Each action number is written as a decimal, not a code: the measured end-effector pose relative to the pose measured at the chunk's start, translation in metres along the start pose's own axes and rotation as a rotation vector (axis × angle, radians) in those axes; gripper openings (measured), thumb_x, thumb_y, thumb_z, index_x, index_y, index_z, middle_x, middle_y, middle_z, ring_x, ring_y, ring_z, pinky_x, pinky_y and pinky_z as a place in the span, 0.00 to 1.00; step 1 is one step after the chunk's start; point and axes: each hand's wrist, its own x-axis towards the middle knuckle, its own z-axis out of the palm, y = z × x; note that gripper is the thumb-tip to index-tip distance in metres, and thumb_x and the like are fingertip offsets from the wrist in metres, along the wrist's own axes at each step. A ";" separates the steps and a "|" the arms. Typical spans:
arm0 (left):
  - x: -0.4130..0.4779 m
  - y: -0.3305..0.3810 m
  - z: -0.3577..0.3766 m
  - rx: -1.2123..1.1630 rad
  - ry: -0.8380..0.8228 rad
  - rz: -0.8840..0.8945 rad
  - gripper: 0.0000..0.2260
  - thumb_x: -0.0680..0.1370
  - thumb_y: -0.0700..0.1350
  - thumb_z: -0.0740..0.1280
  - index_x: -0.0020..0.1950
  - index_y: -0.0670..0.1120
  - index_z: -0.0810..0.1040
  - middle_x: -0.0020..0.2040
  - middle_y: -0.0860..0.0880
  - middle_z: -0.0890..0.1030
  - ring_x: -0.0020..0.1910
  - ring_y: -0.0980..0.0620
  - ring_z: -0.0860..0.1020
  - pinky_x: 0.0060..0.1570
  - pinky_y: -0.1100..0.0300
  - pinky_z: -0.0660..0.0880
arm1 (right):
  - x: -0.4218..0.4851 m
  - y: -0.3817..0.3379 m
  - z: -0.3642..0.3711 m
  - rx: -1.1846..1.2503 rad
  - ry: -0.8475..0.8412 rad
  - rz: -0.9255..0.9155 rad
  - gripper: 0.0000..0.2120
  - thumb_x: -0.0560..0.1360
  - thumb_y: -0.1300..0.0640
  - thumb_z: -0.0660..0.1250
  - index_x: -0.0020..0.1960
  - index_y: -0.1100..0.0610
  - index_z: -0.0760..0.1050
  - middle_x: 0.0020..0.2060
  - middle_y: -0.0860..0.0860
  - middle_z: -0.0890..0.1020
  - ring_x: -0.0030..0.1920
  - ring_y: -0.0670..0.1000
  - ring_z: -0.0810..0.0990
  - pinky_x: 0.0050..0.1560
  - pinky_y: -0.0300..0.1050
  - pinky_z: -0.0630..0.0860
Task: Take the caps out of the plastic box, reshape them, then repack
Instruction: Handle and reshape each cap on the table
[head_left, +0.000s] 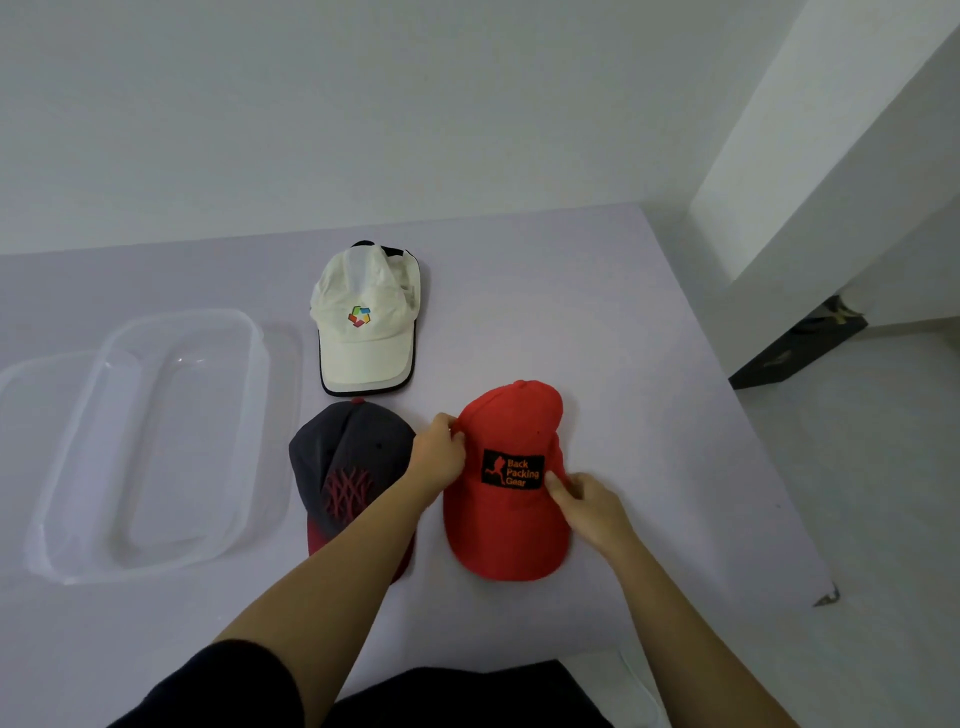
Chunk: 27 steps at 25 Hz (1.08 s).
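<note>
The red cap (506, 514) lies flat on the surface (649, 415) right in front of me, crown away from me and brim toward me, and I have both hands on it. My left hand (439, 452) pinches the cloth at the left edge of the crown, and my right hand (587, 504) pinches the right edge just beside the black patch (513, 469), so the hands are apart with the cap between them. It looks light and soft. I judge the crown will fold or dent wherever I squeeze, while the brim should be stiffer and keep its curve. The side seams are the place to hold for pulling the crown back into shape, and the brim is the place to lift by. Cotton like this should not slip, and nothing about it seems fragile. Just left of the red cap a dark cap (348, 467) lies partly under my left forearm. Beyond and left of it sits a white cap (366, 322). The clear plastic box (156, 560) stands further left, with no caps in it.
</note>
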 end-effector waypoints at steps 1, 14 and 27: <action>0.001 -0.002 0.001 0.098 0.018 0.041 0.15 0.80 0.40 0.57 0.65 0.39 0.71 0.59 0.39 0.77 0.53 0.44 0.76 0.49 0.58 0.70 | 0.000 0.003 -0.004 -0.134 0.043 -0.016 0.23 0.71 0.33 0.59 0.48 0.51 0.77 0.49 0.52 0.79 0.50 0.53 0.79 0.51 0.48 0.74; 0.029 0.033 -0.012 -0.635 -0.233 -0.354 0.10 0.81 0.47 0.59 0.54 0.40 0.72 0.38 0.46 0.74 0.19 0.59 0.74 0.16 0.71 0.66 | 0.037 -0.050 -0.024 0.449 -0.152 -0.024 0.12 0.79 0.47 0.56 0.54 0.53 0.72 0.30 0.48 0.70 0.27 0.45 0.67 0.31 0.38 0.67; 0.041 0.034 -0.008 -0.241 -0.040 -0.157 0.13 0.80 0.49 0.59 0.47 0.39 0.74 0.28 0.43 0.78 0.16 0.59 0.72 0.25 0.65 0.71 | 0.053 -0.046 -0.050 0.137 0.024 -0.080 0.22 0.80 0.45 0.51 0.34 0.56 0.71 0.30 0.52 0.77 0.32 0.50 0.76 0.43 0.47 0.76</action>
